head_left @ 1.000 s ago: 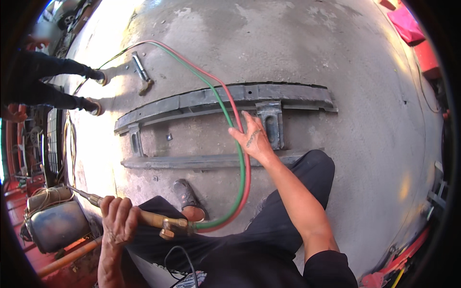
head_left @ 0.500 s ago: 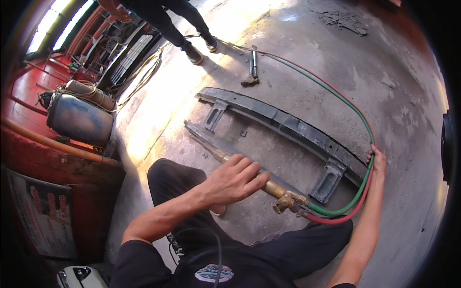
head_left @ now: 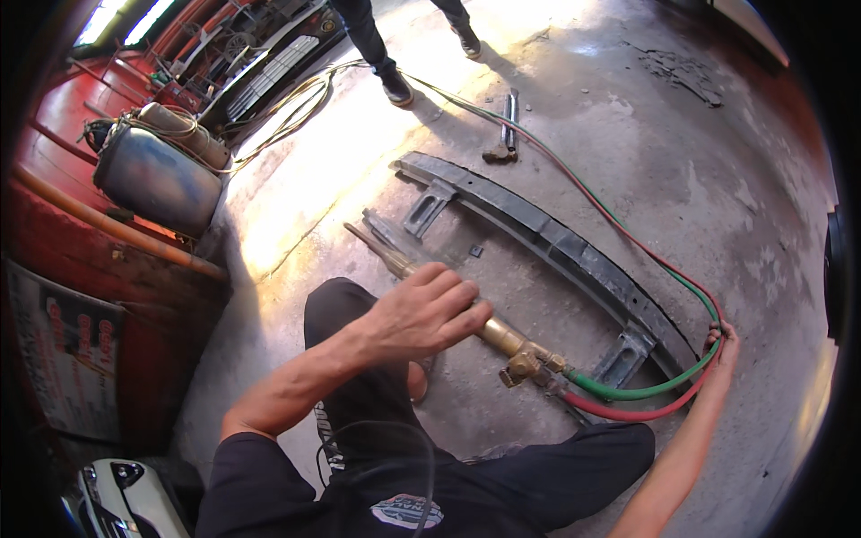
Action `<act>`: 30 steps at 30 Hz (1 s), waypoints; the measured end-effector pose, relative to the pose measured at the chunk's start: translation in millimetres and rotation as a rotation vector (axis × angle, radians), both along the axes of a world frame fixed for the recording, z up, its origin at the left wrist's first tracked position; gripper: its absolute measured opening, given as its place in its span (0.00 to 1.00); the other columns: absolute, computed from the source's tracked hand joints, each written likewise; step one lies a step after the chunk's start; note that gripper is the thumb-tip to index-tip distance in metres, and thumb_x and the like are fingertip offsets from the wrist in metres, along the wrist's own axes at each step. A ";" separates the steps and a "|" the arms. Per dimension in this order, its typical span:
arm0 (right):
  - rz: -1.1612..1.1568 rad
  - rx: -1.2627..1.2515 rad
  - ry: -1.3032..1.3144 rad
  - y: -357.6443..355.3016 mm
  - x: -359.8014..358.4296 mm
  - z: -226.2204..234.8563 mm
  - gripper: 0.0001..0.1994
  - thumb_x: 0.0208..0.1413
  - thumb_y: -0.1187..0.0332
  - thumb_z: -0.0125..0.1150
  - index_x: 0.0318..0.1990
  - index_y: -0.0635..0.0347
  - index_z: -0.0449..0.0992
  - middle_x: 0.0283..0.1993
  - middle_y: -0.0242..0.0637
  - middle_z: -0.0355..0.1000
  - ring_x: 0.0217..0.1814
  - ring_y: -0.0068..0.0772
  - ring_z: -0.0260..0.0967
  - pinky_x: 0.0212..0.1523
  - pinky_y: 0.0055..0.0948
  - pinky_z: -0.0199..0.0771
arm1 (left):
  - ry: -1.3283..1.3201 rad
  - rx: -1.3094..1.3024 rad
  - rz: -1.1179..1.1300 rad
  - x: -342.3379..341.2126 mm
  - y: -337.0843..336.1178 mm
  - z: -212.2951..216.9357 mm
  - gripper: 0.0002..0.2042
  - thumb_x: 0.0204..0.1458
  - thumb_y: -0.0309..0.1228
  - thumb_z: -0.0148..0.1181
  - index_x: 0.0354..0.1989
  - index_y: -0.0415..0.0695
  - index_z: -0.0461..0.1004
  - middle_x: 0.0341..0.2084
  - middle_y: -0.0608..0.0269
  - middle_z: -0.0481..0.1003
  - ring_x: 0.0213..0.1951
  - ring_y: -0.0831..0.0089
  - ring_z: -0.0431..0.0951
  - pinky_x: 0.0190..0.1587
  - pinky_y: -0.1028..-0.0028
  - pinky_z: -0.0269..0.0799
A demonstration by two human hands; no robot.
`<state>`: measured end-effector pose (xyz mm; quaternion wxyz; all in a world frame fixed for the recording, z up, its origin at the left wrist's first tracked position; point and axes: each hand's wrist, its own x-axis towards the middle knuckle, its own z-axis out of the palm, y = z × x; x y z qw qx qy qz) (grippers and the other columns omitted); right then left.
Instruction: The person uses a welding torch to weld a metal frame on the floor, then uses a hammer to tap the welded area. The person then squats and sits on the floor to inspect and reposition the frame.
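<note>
My left hand point(head_left: 429, 312) is closed around the brass body of a gas cutting torch point(head_left: 507, 339), held above the floor with its nozzle end toward the far left. From the torch's near right end run a green hose point(head_left: 619, 393) and a red hose point(head_left: 605, 413). Out to the right, my right hand point(head_left: 725, 348) grips both hoses where they bend. Beyond the torch lies a long, dark, curved bumper beam point(head_left: 547, 231) with two slotted brackets. A grey metal bar point(head_left: 384, 229) on the floor is partly hidden by the torch. A small square metal piece point(head_left: 476, 251) lies near the beam.
A hammer point(head_left: 502, 152) lies beyond the beam. Another person's legs point(head_left: 369, 40) stand at the far side, near coiled hoses point(head_left: 300, 112). At left are a blue drum point(head_left: 161, 193), a signboard point(head_left: 67, 354) and a white car front point(head_left: 121, 498). Rubble point(head_left: 682, 76) lies far right.
My view has shifted, so the beam sits farther right. The torch's nozzle end has moved left relative to the grey bar. The other person has stepped rightward. Both my hands keep their grips.
</note>
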<state>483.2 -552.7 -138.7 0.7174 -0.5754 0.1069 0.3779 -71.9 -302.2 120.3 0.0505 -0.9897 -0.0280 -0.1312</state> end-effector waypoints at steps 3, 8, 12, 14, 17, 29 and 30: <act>-0.008 0.004 0.006 32.7 -14.4 4.9 0.09 0.62 0.64 0.60 0.34 0.59 0.73 0.24 0.30 0.70 0.17 0.17 0.63 0.15 0.15 0.65 | -0.014 0.065 0.016 -36.9 23.3 34.6 0.18 0.47 0.30 0.60 0.49 0.43 0.71 0.38 0.58 0.74 0.37 0.64 0.76 0.45 0.62 0.71; 0.120 -0.172 -0.117 85.9 -40.4 69.3 0.09 0.64 0.64 0.60 0.34 0.58 0.73 0.24 0.29 0.69 0.17 0.18 0.63 0.15 0.18 0.62 | 0.029 0.059 0.041 -88.5 70.8 93.8 0.18 0.46 0.28 0.63 0.48 0.44 0.71 0.38 0.57 0.74 0.36 0.64 0.75 0.43 0.61 0.71; 0.176 -0.220 -0.338 152.2 -77.3 177.9 0.07 0.64 0.65 0.59 0.37 0.58 0.75 0.25 0.28 0.68 0.18 0.19 0.63 0.16 0.21 0.62 | 0.088 -0.099 0.177 -137.5 84.1 167.7 0.18 0.45 0.25 0.63 0.47 0.42 0.70 0.37 0.55 0.73 0.35 0.60 0.74 0.43 0.60 0.71; 0.214 -0.155 -0.466 189.0 -121.5 261.6 0.08 0.64 0.65 0.58 0.38 0.60 0.76 0.25 0.28 0.68 0.17 0.19 0.62 0.16 0.22 0.62 | 0.068 -0.126 0.270 -164.6 75.9 223.4 0.19 0.44 0.24 0.63 0.47 0.42 0.69 0.37 0.54 0.73 0.35 0.58 0.74 0.43 0.59 0.70; 0.334 -0.045 -0.611 209.3 -182.9 407.5 0.09 0.63 0.67 0.58 0.43 0.64 0.77 0.25 0.28 0.68 0.17 0.18 0.63 0.16 0.22 0.62 | 0.043 -0.191 0.411 -214.5 41.7 309.8 0.21 0.42 0.20 0.63 0.47 0.42 0.67 0.37 0.52 0.73 0.36 0.55 0.75 0.43 0.56 0.70; 0.764 0.327 -1.057 135.3 -461.0 894.4 0.23 0.56 0.69 0.59 0.59 0.71 0.72 0.23 0.25 0.66 0.17 0.15 0.57 0.17 0.18 0.54 | 0.210 -0.147 0.553 -408.8 -158.1 551.2 0.12 0.49 0.27 0.60 0.43 0.47 0.71 0.36 0.60 0.72 0.37 0.64 0.74 0.47 0.60 0.70; 0.702 0.275 -1.171 91.6 -461.5 926.0 0.21 0.56 0.69 0.59 0.56 0.70 0.73 0.22 0.26 0.66 0.18 0.17 0.58 0.18 0.20 0.54 | 0.155 -0.160 0.473 -408.3 -155.3 548.8 0.12 0.49 0.27 0.59 0.44 0.48 0.71 0.36 0.60 0.72 0.37 0.64 0.74 0.47 0.61 0.69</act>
